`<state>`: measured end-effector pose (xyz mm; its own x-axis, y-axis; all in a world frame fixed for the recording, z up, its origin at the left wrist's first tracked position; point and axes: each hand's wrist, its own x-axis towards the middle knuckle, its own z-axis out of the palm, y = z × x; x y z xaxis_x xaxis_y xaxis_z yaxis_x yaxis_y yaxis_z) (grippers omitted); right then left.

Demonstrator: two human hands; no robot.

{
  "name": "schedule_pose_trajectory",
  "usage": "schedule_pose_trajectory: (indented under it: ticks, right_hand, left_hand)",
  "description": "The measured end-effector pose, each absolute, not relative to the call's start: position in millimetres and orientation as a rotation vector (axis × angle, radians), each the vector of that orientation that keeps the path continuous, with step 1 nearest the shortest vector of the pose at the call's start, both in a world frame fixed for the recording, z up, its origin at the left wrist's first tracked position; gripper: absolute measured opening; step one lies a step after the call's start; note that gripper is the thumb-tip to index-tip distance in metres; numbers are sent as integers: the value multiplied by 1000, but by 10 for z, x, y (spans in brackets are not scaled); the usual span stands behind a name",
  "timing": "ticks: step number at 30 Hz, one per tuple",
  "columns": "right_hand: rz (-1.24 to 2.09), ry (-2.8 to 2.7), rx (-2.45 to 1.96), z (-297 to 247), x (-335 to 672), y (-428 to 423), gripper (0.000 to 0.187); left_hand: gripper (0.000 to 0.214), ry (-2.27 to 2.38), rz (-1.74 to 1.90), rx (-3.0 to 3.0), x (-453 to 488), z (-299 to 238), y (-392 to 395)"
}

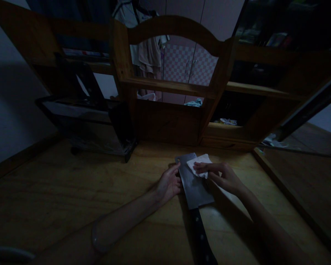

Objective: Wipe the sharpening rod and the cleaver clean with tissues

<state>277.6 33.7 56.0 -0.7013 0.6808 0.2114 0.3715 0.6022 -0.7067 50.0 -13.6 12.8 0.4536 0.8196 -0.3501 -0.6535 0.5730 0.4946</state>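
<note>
A cleaver (196,193) with a broad grey blade and a black riveted handle lies on the wooden tabletop, its handle pointing down toward me. My left hand (168,186) grips the left edge of the blade, thumb near the hole at the far corner and fingers curled along the side. Folded white tissue or cloth (206,159) rests flat against the far part of the blade. Fingers of my right hand (226,178) press it there from the right.
Behind the cleaver stands a wooden shelf unit (168,125) with open compartments. A black-framed stand (82,129) is at the back left of the tabletop (99,184). A raised wooden edge (278,184) runs along the right. Clothes (149,55) hang beyond the shelf. The light is dim.
</note>
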Motion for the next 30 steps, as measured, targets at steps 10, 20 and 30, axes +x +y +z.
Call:
schedule_pose_trajectory:
  ticks: [10,20,30]
  right_hand:
    - [48,-2204,-1328,379,2810,440,39]
    - [242,-2424,-973,286,2453,251,41]
    - [299,-2430,-1016,332,2526,218,41]
  left_hand:
    - [37,655,909,351,498,114,-151]
    - [32,595,922,323,508,100,-139]
    - [35,603,934,338,510,128,-169]
